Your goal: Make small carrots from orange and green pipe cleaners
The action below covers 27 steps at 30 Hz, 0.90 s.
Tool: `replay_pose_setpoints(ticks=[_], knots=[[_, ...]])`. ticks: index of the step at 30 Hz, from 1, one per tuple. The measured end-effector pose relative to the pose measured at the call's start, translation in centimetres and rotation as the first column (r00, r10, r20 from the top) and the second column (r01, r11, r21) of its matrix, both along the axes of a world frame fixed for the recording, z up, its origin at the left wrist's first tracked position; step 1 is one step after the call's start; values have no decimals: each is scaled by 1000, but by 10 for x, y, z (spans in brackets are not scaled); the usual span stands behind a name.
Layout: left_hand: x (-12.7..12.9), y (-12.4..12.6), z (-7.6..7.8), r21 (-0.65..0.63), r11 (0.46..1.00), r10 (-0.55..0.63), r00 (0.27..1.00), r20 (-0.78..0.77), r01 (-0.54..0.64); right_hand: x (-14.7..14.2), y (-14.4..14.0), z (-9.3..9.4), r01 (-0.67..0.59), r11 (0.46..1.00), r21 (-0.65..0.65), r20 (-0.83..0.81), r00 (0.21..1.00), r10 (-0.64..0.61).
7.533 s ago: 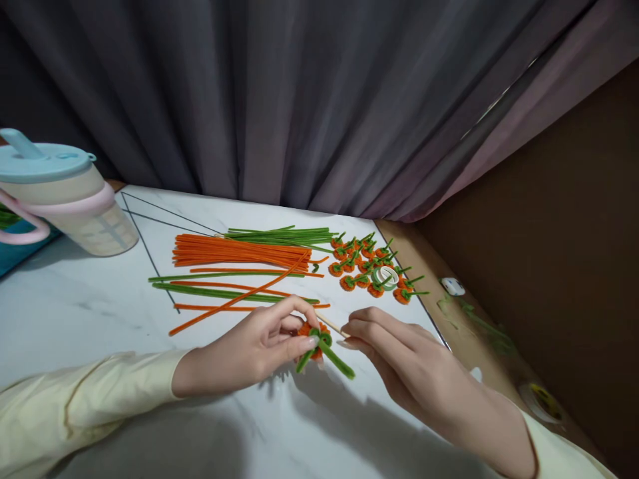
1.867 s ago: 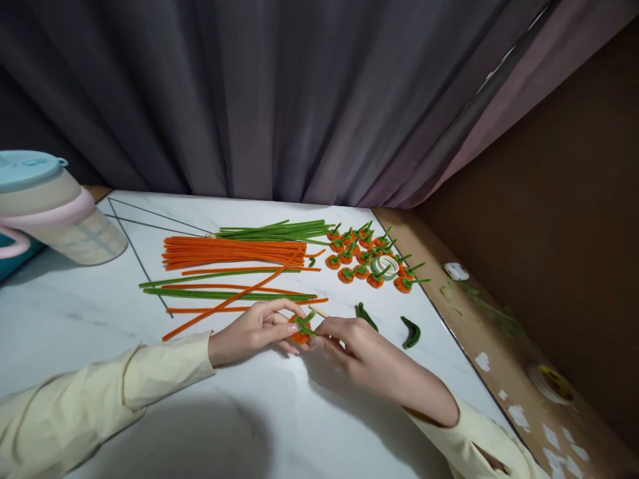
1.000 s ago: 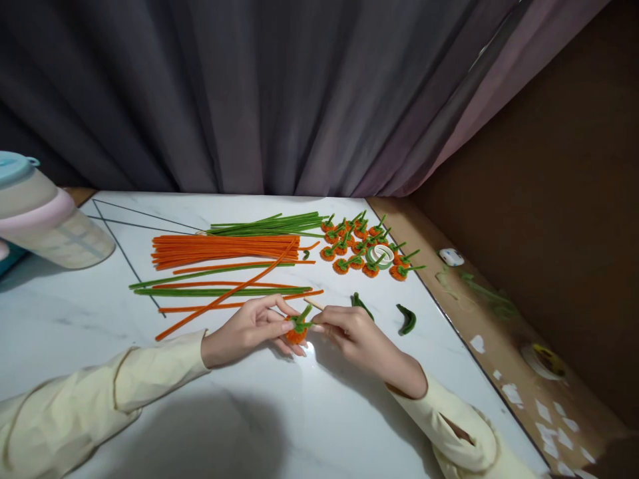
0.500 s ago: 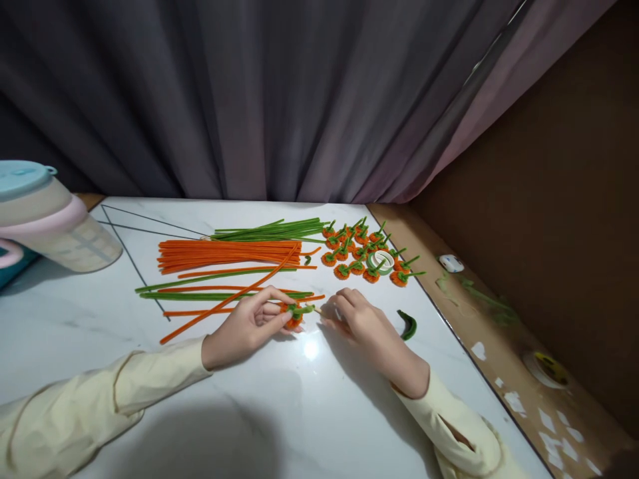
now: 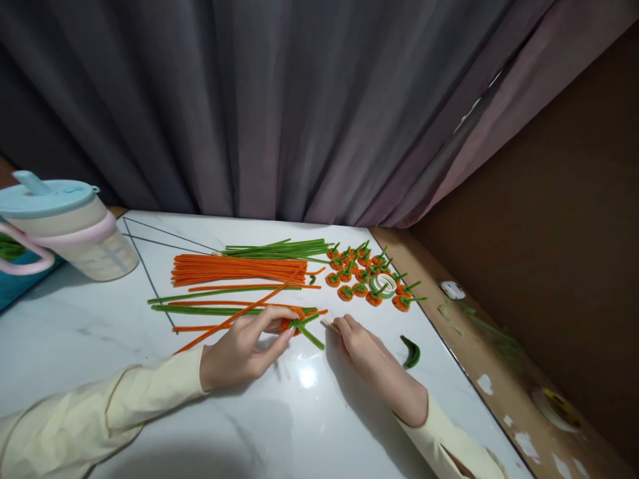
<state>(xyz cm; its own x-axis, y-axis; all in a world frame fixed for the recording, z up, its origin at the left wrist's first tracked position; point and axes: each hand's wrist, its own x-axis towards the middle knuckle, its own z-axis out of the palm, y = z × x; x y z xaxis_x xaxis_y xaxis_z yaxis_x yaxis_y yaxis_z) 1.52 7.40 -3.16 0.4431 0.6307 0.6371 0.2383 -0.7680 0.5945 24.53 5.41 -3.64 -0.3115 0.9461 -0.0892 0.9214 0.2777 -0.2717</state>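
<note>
Between the thumb and fingers of my left hand is a small orange pipe-cleaner ball with green pipe-cleaner ends sticking out to the right. My right hand is closed on a thin pale stick, whose tip points at the ball but stands apart from it. Behind my hands lie a thick bundle of orange pipe cleaners and a thinner bundle of green pipe cleaners. Loose orange and green ones lie in front, partly under my left wrist. Several finished-looking orange balls with green tops stand at the back right.
White tape rolls sit among the orange balls. A curved dark green piece lies right of my right hand. A lidded cup with a pink handle stands at left. Paper scraps and a tape roll lie beyond the table's right edge.
The green ends on the ball now spread into two, one pointing down to the right. The stick has drawn back from them. The camera view has tilted up slightly.
</note>
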Motion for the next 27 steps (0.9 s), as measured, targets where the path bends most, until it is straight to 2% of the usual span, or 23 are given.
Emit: replay_pose_setpoints(ticks=[2, 3, 4, 6, 9, 11, 14, 18, 22, 27], knots=[[-2, 2, 3, 101, 994, 47, 999, -6, -46, 0, 1, 10, -40, 997, -72, -240, 971, 22], [-3, 3, 3, 155, 985, 76, 997, -13, -74, -2, 0, 18, -58, 989, -133, -370, 929, 5], [-4, 5, 4, 209, 972, 113, 993, -20, -107, -5, -1, 26, -74, 974, -213, -494, 868, -42], [-6, 8, 4, 305, 937, 191, 981, -39, -171, -13, -4, 43, -122, 910, -396, -693, 690, -209], [-8, 11, 3, 407, 891, 245, 968, -53, -203, -26, -8, 58, -187, 812, -553, -793, 418, -444], [-8, 11, 3, 449, 874, 232, 971, -56, -183, -32, -9, 61, -246, 770, -588, -799, 323, -507], [-7, 11, 3, 485, 863, 201, 977, -78, -139, -37, -7, 60, -336, 727, -598, -800, 299, -520], [-7, 10, 4, 516, 849, 198, 974, -107, -116, -41, -6, 60, -352, 697, -625, -780, 322, -537], [-7, 8, 4, 516, 848, 213, 969, -122, -121, -43, -5, 59, -360, 688, -630, -776, 310, -549], [-6, 5, 3, 463, 877, 206, 972, -111, -132, -44, -2, 59, -352, 697, -625, -781, 311, -543]])
